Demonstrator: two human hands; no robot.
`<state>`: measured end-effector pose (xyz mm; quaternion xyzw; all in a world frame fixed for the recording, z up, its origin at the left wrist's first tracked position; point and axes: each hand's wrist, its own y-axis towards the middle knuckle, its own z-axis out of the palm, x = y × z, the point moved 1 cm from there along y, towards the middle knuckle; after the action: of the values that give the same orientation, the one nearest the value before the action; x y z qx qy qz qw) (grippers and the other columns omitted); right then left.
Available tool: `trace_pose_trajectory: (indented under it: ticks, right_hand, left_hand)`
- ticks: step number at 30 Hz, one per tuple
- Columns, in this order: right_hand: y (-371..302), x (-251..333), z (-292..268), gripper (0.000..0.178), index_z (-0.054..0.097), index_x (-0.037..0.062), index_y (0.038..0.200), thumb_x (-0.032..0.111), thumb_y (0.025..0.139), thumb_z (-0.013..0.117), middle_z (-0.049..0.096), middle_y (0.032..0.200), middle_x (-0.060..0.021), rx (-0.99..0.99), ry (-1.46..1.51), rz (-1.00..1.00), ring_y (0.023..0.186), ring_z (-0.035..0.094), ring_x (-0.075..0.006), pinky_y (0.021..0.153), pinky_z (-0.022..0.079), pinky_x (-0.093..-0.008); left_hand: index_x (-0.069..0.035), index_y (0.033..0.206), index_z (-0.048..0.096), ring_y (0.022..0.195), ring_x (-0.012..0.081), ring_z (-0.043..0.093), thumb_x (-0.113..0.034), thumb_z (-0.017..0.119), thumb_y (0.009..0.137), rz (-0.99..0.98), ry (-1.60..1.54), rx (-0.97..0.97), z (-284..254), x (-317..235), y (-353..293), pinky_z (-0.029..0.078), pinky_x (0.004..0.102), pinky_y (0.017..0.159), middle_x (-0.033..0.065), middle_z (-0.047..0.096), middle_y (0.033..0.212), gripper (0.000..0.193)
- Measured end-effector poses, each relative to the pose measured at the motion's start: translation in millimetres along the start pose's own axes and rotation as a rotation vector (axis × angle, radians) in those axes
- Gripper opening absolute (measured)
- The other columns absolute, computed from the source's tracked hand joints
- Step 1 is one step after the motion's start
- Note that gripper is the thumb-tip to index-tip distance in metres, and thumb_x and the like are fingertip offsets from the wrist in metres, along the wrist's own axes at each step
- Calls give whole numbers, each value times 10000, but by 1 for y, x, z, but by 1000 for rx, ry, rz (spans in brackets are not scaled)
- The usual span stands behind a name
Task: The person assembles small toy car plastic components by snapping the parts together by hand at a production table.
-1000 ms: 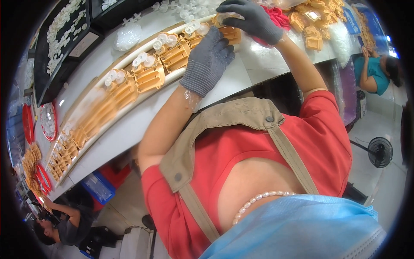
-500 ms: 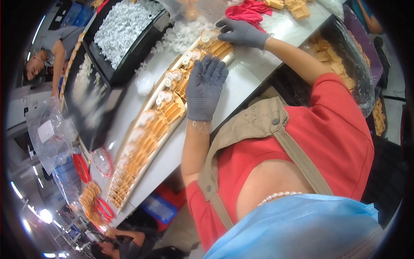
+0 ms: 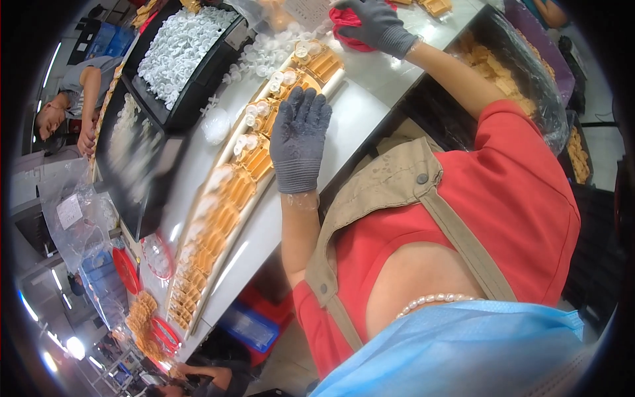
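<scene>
A long strip of tan plastic parts (image 3: 228,188) runs diagonally across the table, with small white plastic pieces (image 3: 246,143) set along its far side. On the strip's near edge rests my left hand (image 3: 299,135), grey-gloved, its fingers stretched out and holding nothing visible. My right hand (image 3: 380,30), also gloved, reaches over a crumpled red cloth (image 3: 350,38) beyond the strip's upper end. Its thumb and fingers are spread apart, and the fingertips are partly cut off by the picture's upper rim. Loose white pieces (image 3: 268,53) lie beside the strip.
A black bin (image 3: 198,79) heaped with white pieces stands at the far left, beside a dark tray (image 3: 142,178). Tan parts (image 3: 493,76) fill a lined box at right. Red-rimmed baskets (image 3: 126,270) sit lower left. Another person (image 3: 86,86) works across the table.
My right hand has moved up and away from the strip's upper end to the red cloth. My left hand has shifted slightly left, staying stretched out on the strip.
</scene>
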<state>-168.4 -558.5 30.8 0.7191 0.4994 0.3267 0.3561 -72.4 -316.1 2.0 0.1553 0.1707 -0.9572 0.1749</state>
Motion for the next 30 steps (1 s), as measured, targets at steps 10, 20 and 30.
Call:
trace_pose_trajectory:
  ticks: [10,20,30]
  right_hand:
    - [-38,-1,64,684,434,-16,1264,326,733,697,587,1063,-164,762,644,650,943,586,-217,829,464,-288]
    - [-49,-27,82,266,591,90,899,290,768,707,460,575,23,855,1434,1115,454,400,-59,397,317,-207]
    - [-19,-39,-23,399,564,-3,1055,323,828,604,580,821,-6,1041,1311,925,683,547,-40,576,438,-169]
  left_hand:
    - [59,1170,503,1178,372,432,-259,468,919,-120,59,19,11,-8,-1,299,486,1041,248,496,1214,406]
    - [42,1150,522,1120,339,480,-235,495,908,-125,134,20,29,17,24,353,460,1006,205,543,1137,369]
    - [-32,1230,481,1114,230,502,-160,510,896,168,330,103,83,46,65,411,403,937,109,530,1205,360]
